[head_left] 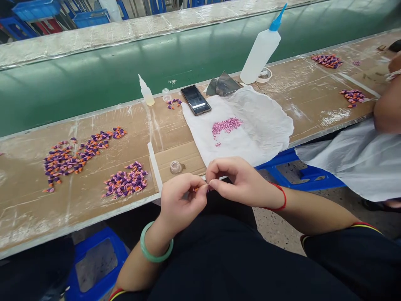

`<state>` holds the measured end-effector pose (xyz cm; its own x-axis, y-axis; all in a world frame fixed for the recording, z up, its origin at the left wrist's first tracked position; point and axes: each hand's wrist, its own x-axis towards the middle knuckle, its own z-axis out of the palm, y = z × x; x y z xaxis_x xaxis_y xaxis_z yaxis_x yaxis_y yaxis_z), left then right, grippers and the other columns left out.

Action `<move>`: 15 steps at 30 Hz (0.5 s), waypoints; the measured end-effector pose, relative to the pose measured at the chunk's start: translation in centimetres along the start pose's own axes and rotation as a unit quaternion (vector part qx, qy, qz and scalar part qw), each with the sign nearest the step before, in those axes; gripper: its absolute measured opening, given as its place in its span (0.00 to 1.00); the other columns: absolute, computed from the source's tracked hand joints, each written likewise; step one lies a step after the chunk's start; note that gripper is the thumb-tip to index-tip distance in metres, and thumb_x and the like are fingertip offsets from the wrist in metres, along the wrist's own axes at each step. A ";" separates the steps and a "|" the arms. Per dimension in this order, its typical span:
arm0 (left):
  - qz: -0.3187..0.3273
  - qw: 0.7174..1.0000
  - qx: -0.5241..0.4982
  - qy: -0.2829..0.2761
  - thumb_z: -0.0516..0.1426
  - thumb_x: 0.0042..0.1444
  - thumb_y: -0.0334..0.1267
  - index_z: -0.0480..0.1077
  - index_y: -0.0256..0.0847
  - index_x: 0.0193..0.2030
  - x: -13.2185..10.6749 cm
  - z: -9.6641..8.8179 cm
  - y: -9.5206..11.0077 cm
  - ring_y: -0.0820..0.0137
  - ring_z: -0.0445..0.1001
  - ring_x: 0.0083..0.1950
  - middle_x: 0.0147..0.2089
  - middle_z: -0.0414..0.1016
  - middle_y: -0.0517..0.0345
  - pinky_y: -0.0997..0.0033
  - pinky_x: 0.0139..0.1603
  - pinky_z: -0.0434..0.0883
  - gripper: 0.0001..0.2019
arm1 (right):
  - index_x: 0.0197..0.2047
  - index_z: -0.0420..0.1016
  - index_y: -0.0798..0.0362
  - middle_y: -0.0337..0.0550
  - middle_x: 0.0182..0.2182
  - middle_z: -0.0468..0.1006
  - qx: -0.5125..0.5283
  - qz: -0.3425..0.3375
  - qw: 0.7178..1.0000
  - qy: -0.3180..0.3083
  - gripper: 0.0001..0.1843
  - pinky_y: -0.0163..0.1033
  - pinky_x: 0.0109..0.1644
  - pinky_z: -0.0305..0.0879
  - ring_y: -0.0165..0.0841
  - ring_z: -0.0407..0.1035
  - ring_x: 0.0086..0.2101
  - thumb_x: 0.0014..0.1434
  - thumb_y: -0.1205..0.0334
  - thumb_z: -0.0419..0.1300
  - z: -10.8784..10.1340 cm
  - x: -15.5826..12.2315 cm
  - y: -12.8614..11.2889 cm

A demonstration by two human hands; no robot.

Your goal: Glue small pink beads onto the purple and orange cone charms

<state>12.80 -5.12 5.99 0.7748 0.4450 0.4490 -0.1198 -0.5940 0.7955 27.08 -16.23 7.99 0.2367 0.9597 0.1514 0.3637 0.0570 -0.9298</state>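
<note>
My left hand (183, 202) is closed in a pinch at the table's front edge. A small orange-and-pink piece (196, 189) shows between its fingers. My right hand (239, 182) meets it fingertip to fingertip, also pinching; whatever it grips is too small to make out. Just beyond my hands lies a white cloth (260, 146) with a scatter of tiny pink bits (227, 125). A small round clear pot (176, 167) stands beyond my left hand, beside a white strip (155, 167). Further left is a pile of small purple, pink and orange pieces (127, 182).
A larger pile of similar pieces (67, 161) lies far left. Behind the cloth are a phone (196, 100), a small dropper bottle (146, 93), dark sheets (224, 85), a large blue-tipped bottle (260, 54) and a tape roll (265, 75). Another person's arm (388, 104) is at right.
</note>
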 end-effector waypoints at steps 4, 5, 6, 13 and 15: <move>-0.016 1.000 -0.001 0.003 0.56 0.56 0.31 0.69 0.40 0.24 -0.1 0.0 0.1 0.76 0.67 0.21 0.21 0.72 0.62 0.77 0.23 0.64 0.09 | 0.28 0.69 0.54 0.36 0.25 0.73 0.001 0.008 1.000 -0.001 0.05 0.31 0.30 0.64 0.25 0.65 0.26 0.55 0.68 0.56 0.1 -0.1 -0.2; -0.021 1.000 -0.005 0.005 0.56 0.56 0.31 0.70 0.40 0.24 -0.1 0.1 0.2 0.76 0.67 0.21 0.20 0.72 0.63 0.77 0.23 0.64 0.09 | 0.28 0.69 0.54 0.36 0.25 0.73 -0.001 0.007 1.000 0.000 0.05 0.31 0.30 0.64 0.25 0.64 0.26 0.55 0.69 0.56 0.1 -0.1 -0.2; -0.026 1.000 -0.009 0.008 0.56 0.55 0.31 0.70 0.40 0.24 -0.2 0.1 0.2 0.76 0.67 0.20 0.20 0.72 0.63 0.78 0.23 0.64 0.09 | 0.28 0.69 0.54 0.36 0.25 0.73 -0.004 0.004 1.000 0.001 0.05 0.31 0.30 0.64 0.25 0.64 0.26 0.55 0.69 0.56 0.2 -0.1 -0.2; -0.057 0.998 -0.013 0.024 0.56 0.55 0.32 0.70 0.40 0.23 -0.4 0.0 0.3 0.76 0.67 0.20 0.20 0.72 0.62 0.79 0.23 0.64 0.10 | 0.27 0.68 0.53 0.35 0.24 0.73 -0.034 -0.009 0.999 0.011 0.06 0.31 0.30 0.64 0.25 0.64 0.26 0.55 0.70 0.56 0.5 0.0 -0.4; -0.059 0.998 -0.009 0.025 0.56 0.54 0.33 0.70 0.40 0.22 -0.4 0.0 0.2 0.77 0.67 0.20 0.20 0.72 0.62 0.79 0.23 0.64 0.10 | 0.27 0.68 0.53 0.35 0.24 0.73 -0.040 -0.011 0.999 0.009 0.06 0.31 0.30 0.64 0.25 0.64 0.26 0.55 0.70 0.56 0.5 0.1 -0.4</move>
<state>12.43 -5.40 6.01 0.7523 0.5440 0.3715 -0.0408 -0.5244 0.8505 26.48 -16.03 8.22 0.2436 0.9534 0.1782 0.4399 0.0552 -0.8964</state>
